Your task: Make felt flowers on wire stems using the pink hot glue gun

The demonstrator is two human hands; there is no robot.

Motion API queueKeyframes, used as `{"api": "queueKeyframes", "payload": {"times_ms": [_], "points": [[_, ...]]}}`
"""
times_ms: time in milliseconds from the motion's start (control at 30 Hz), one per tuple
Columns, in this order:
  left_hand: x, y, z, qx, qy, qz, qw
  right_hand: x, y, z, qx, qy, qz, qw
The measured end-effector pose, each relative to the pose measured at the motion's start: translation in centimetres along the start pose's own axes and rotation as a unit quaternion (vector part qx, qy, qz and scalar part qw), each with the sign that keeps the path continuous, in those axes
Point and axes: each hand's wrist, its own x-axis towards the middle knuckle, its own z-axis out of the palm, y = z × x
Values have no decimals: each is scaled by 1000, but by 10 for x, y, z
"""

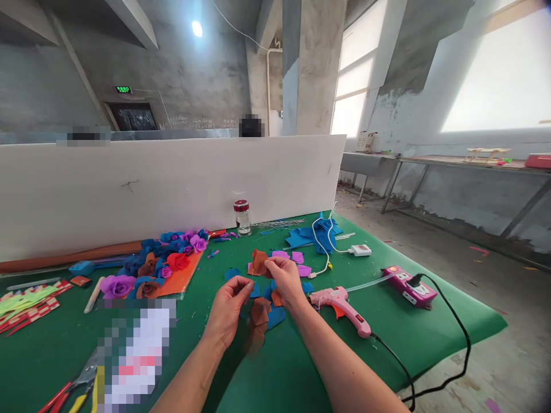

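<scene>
My right hand (pixel 284 278) pinches a brown foam petal piece (pixel 259 262) between thumb and fingers, held just above the green table (pixel 387 338). My left hand (pixel 230 307) hovers beside it, fingertips pinched together, and I cannot tell whether anything small is in them. Under and around both hands lie loose foam petals: brown (pixel 259 312), blue (pixel 275 316) and purple (pixel 298 257). A pink glue gun (pixel 340 304) lies on the table just right of my right wrist.
Finished foam roses (pixel 163 261) in blue, purple and red sit on an orange sheet at left. A glass jar (pixel 242 217) stands by the white partition (pixel 172 183). A pink power strip (pixel 411 285), white charger (pixel 360 250), and pliers (pixel 73 387) are also there.
</scene>
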Motion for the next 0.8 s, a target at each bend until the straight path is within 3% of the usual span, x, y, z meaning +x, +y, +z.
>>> {"api": "queueKeyframes", "payload": {"times_ms": [800], "points": [[-2, 1, 6, 5, -5, -21, 1000, -6, -11, 4, 72, -15, 31, 997]]}}
